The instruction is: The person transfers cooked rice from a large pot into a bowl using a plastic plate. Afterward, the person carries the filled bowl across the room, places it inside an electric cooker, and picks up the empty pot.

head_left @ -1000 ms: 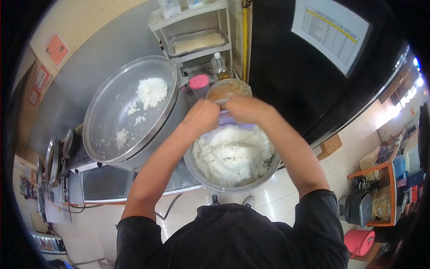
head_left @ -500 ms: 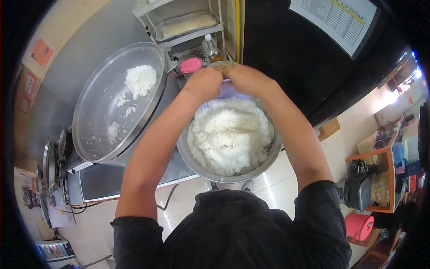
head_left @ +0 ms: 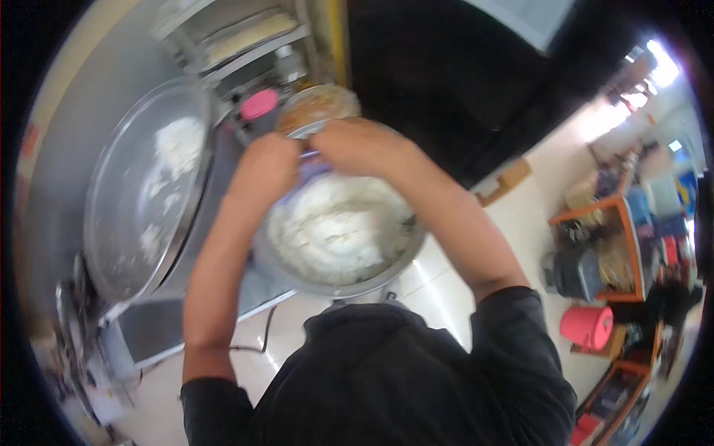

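Observation:
A large round metal pot [head_left: 335, 288] heaped with white rice [head_left: 327, 230] stands in front of me. At its far edge my left hand [head_left: 277, 159] and my right hand [head_left: 351, 146] are close together, fingers curled in. Between and below them shows something purple [head_left: 312, 169], blurred; its kind I cannot make out. The fingertips are mostly hidden behind the backs of my hands. Just beyond them is a round bowl [head_left: 346, 97] with orange-brown contents.
On the left, a wide metal steamer pan [head_left: 111, 223] holds leftover clumps of rice [head_left: 178, 145]. Behind stand a pink lid [head_left: 259, 104], a bottle [head_left: 288, 63] and a rack with a tray [head_left: 249, 41]. A pink bucket [head_left: 584, 327] sits on the right.
The view has shifted, so the scene sits further left and is blurred. More of the bowl with orange-brown contents shows beyond my hands. Both hands stay closed at the pot's far edge.

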A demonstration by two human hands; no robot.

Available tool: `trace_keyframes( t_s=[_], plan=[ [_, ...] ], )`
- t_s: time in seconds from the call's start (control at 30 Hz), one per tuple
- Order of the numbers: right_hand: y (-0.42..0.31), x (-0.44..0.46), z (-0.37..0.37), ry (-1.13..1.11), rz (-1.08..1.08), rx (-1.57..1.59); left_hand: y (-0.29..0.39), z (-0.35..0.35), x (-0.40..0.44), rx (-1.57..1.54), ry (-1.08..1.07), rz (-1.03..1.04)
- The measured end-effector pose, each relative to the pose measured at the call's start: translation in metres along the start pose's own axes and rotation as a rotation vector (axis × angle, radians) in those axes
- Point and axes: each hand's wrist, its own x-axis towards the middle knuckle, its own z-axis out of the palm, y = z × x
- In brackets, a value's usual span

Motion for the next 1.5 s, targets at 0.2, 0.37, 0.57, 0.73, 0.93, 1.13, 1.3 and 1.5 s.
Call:
trace_keyframes(
  t_s=[0.2, 0.37, 0.57, 0.73, 0.93, 1.13, 1.3, 1.5],
  plan=[
    [-0.055, -0.07, -0.053, 0.539, 0.008, 0.034, 0.032, -0.113, 0.016, -0.124, 0.273, 0.321],
    [-0.075, -0.069, 0.025, 0.741, 0.316, 0.335, 0.025, -0.045, 0.02, -0.354, 0.001, 0.438],
    [-0.057, -0.051, 0.064, 0.657, 0.319, 0.368, 0.002, 0.011, 0.016, -0.432, -0.09, 0.421],
    [-0.061, -0.06, 0.021, 0.694, 0.221, 0.253, 0.02, -0.061, 0.022, -0.23, 0.094, 0.515],
    [-0.052, -0.061, 0.06, 0.65, 0.187, -0.061, 0.037, -0.034, 0.002, -0.283, 0.155, 0.347],
    [-0.045, -0.052, 0.065, 0.494, 0.18, -0.009, 0.02, -0.013, -0.001, -0.291, 0.019, 0.335],
    [-0.063, -0.071, 0.007, 0.68, 0.136, -0.096, 0.048, -0.081, 0.003, -0.168, 0.306, 0.334],
    [-0.016, -0.066, 0.067, 0.525, 0.143, 0.063, 0.026, 0.022, -0.007, -0.367, 0.08, 0.111]
  ],
)
